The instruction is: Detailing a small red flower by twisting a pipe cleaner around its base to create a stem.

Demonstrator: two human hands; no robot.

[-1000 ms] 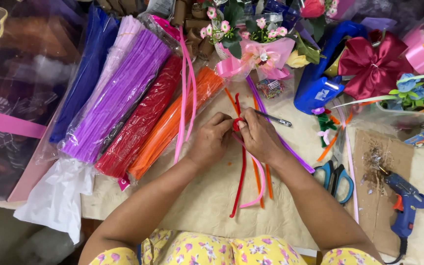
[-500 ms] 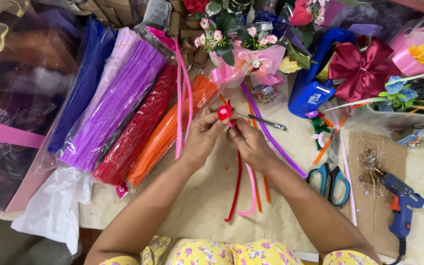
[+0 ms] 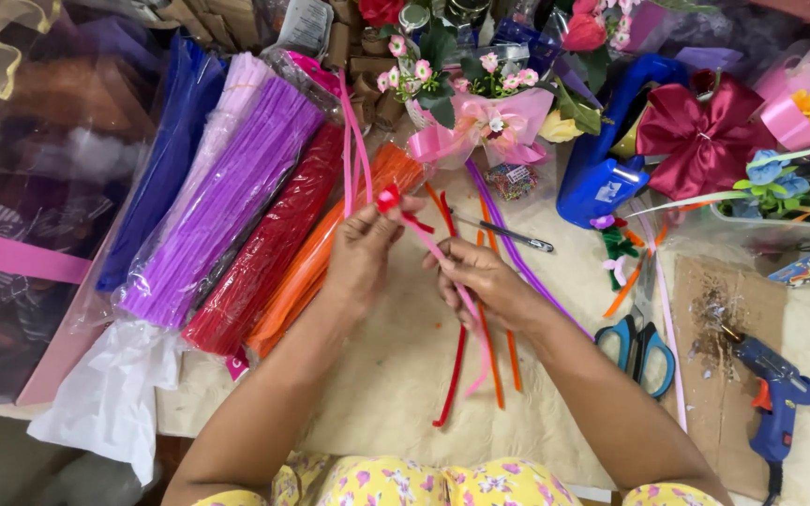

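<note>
Several bagged bundles of pipe cleaners (image 3: 236, 215) flank the worktop (image 3: 396, 375), where the left hand (image 3: 363, 248) pinches a red coil (image 3: 388, 198). The right hand (image 3: 480, 276) grips its pink stem (image 3: 452, 281) just below; winding seems underway, needing steady tension.

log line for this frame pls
left hand: pinches red coil | right hand: holds pink pipe cleaner | scissors: on table
</note>
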